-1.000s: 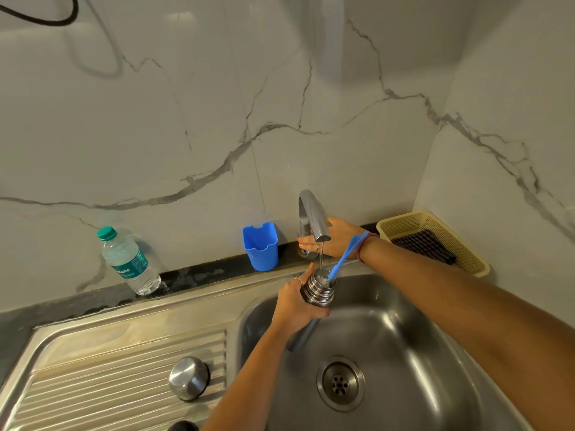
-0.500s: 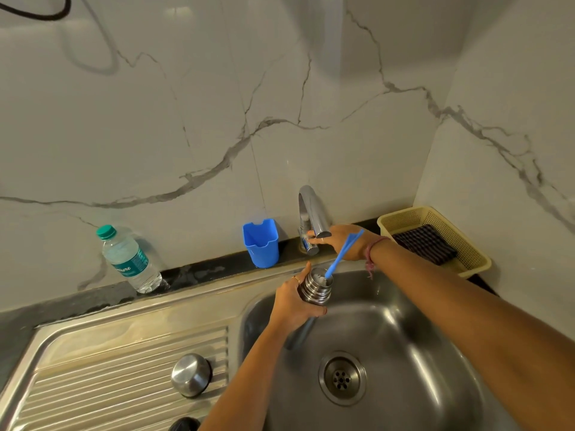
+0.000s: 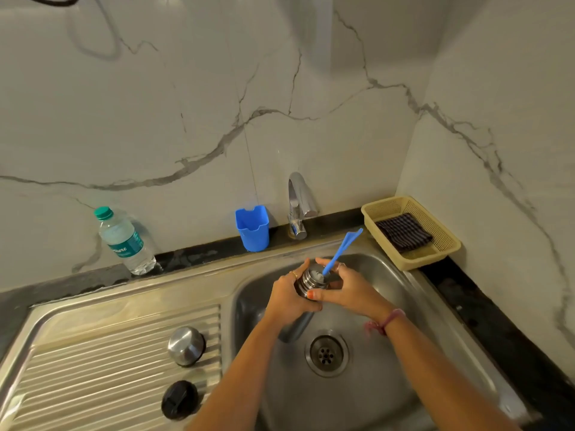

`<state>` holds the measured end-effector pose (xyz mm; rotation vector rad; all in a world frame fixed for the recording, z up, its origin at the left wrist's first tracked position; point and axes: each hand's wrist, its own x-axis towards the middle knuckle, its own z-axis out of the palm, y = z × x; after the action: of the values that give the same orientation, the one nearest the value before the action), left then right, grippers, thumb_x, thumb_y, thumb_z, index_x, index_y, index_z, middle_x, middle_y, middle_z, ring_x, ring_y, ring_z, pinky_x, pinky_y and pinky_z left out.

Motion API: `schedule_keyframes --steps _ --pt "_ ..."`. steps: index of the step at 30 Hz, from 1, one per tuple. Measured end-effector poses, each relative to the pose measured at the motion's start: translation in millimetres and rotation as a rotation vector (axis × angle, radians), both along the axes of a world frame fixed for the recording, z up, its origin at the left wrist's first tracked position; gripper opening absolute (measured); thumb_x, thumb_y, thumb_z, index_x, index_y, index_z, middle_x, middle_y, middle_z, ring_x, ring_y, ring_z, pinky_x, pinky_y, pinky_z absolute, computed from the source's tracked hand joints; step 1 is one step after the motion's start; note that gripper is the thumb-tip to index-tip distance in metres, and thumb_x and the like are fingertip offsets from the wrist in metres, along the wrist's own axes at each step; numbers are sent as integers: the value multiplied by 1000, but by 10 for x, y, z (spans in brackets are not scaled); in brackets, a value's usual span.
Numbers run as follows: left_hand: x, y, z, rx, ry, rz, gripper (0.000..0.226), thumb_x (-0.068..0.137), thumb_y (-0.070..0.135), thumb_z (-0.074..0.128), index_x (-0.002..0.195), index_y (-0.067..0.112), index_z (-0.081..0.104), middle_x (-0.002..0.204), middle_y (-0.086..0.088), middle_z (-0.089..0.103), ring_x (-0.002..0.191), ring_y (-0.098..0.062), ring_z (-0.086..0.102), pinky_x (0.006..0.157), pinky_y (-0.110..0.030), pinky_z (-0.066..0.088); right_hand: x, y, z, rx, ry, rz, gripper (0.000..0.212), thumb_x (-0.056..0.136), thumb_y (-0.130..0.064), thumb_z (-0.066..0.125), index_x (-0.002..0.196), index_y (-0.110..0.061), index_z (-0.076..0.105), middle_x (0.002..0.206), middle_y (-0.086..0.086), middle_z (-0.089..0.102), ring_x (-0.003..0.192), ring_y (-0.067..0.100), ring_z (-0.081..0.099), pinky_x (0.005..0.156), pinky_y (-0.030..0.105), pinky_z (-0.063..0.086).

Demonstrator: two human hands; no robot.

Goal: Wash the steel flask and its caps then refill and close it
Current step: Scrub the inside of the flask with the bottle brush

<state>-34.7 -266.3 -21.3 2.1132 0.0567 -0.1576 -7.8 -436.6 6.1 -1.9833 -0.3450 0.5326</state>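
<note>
A water bottle (image 3: 126, 242) with a green cap stands at the far left on the dark bench (image 3: 186, 256), against the marble wall. In front of it is the ribbed steel drainboard (image 3: 93, 368). A round steel cap (image 3: 186, 341) sits on it, and a black cap (image 3: 179, 399) sits nearer the camera, just below the steel one. A blue cup (image 3: 252, 228) stands at the wall, and the shiny tap (image 3: 298, 203) is just to its right.

Over the sink (image 3: 357, 399), the left hand (image 3: 287, 295) wraps around the neck of the steel flask (image 3: 309, 279) and holds it up with its mouth facing up. The right hand (image 3: 348, 289) is on the other side of the flask, with its thumb pressed on the neck and its fingers curled around a blue brush (image 3: 342, 250). The brush end is down in the flask's mouth and the handle points up to the right.

At the far right, a yellow basket (image 3: 435, 259) sits on the bench with a dark checked cloth (image 3: 403, 231) inside.
</note>
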Motion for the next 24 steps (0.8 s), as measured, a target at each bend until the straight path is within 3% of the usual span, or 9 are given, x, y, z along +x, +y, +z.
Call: schedule_keyframes --steps 8,12,14,16,18,21,24 --pt "-291 -21 53 29 2 -70 104 66 10 87 153 23 33 107 11 63 93 -1 60 80 1 40 -290 10 28 -41 -201 -138 62 64 -36 86 119 -22 61 101 -6 68 97 8 65 91 31 55" --pt "-355 18 91 -19 24 -69 110 69 13 87 156 30 22 126 4 63 114 -11 60 109 -29 43 -414 85 140 -99 -291 -183 60 63 -50 82 116 -27 64 97 -7 70 92 10 66 84 27 56" --pt "-458 46 92 -96 53 -15 118 70 17 88 158 32 11 150 2 45 132 -14 47 113 -28 32 -462 137 232 -140 -327 -187 63 65 -54 80 119 -25 63 99 -5 70 91 10 65 79 21 54" --pt "-642 88 11 -231 116 114 133 64 30 92 158 34 -2 164 1 16 148 -22 24 116 -38 25 -509 168 323 -159 -362 -198 65 66 -53 79 121 -22 63 101 -4 70 91 7 64 78 17 51" --pt "-878 112 -137 -430 235 302 141 58 49 90 156 37 -11 167 -2 -1 152 -27 11 119 -50 20 -547 169 400 -147 -380 -224 63 67 -51 80 119 -19 65 97 -1 71 90 11 66 79 23 55" --pt "-1119 49 -317 -881 492 586 123 66 64 76 158 31 2 165 -10 8 148 -33 23 117 -51 26 -599 170 512 -112 -392 -259 54 66 -46 82 111 -16 69 83 -6 69 80 8 64 73 18 53" --pt "-1163 -105 -379 -1337 634 710 108 79 56 68 159 20 5 145 -32 37 122 -44 52 107 -54 37 -655 205 630 -99 -418 -290 43 65 -46 83 96 -19 71 70 -14 62 67 2 59 61 9 44"
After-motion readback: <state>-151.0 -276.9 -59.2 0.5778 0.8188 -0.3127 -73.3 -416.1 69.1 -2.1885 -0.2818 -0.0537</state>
